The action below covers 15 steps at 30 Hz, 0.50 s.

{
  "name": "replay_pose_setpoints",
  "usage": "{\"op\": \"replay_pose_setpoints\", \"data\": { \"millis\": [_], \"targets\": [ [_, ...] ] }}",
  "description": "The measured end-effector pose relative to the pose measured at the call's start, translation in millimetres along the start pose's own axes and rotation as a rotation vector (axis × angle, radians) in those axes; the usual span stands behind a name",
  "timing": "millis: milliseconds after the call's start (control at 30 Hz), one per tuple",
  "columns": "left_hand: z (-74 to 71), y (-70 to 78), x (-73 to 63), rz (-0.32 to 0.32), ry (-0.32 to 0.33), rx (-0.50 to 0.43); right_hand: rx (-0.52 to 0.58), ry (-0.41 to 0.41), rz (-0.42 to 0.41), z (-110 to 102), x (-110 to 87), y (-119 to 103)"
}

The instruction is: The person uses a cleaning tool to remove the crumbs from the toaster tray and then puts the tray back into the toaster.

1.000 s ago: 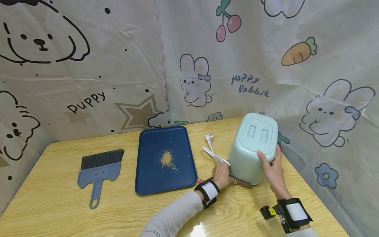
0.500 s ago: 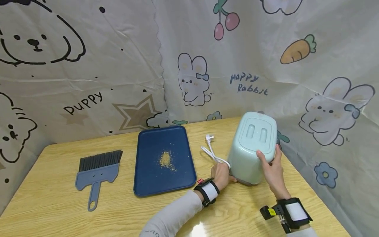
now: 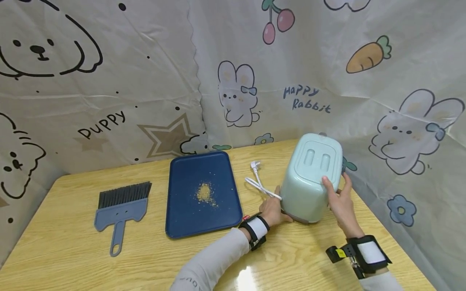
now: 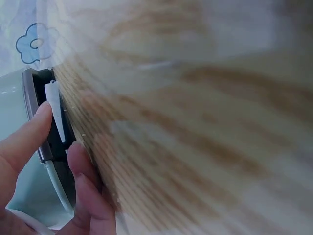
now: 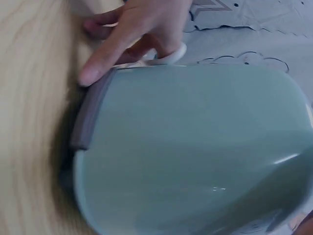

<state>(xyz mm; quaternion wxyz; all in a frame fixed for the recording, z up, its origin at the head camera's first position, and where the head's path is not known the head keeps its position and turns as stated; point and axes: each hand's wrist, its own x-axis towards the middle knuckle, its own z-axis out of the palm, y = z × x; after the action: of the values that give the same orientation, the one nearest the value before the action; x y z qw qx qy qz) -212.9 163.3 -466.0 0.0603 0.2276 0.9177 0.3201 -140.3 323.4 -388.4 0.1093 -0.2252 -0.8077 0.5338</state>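
A mint-green toaster (image 3: 303, 194), with a lid (image 3: 317, 157) bearing two oblong recesses, stands at the right of the table. My left hand (image 3: 272, 210) holds its lower left corner; the thumb lies along the front of the base. In the right wrist view that thumb tip meets a brown strip (image 5: 89, 117) on the toaster's bottom edge. The left wrist view shows my fingers around the dark base, beside a white piece (image 4: 56, 110). My right hand (image 3: 342, 202) holds the upper right corner, thumb at the lid's edge, fingers on the far right side.
A navy tray (image 3: 182, 220) with a small pile of tan crumbs (image 3: 204, 193) lies left of the toaster. Farther left is a grey-blue brush (image 3: 121, 210). The toaster's white cord and plug (image 3: 256, 165) lie behind my left hand. Printed cloth (image 3: 164, 81) hangs behind the table.
The toothed brown strip that stuck out at the toaster's front bottom has gone in, now flush with the base. My right hand has shifted slightly right along the lid's corner.
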Motion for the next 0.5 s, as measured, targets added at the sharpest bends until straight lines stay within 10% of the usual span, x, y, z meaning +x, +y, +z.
{"op": "replay_pose_setpoints", "data": {
  "millis": [500],
  "targets": [
    [3.1, 3.1, -0.5, -0.032, 0.061, -0.016, 0.064, -0.027, -0.027, 1.7, 6.2, -3.3]
  ]
}}
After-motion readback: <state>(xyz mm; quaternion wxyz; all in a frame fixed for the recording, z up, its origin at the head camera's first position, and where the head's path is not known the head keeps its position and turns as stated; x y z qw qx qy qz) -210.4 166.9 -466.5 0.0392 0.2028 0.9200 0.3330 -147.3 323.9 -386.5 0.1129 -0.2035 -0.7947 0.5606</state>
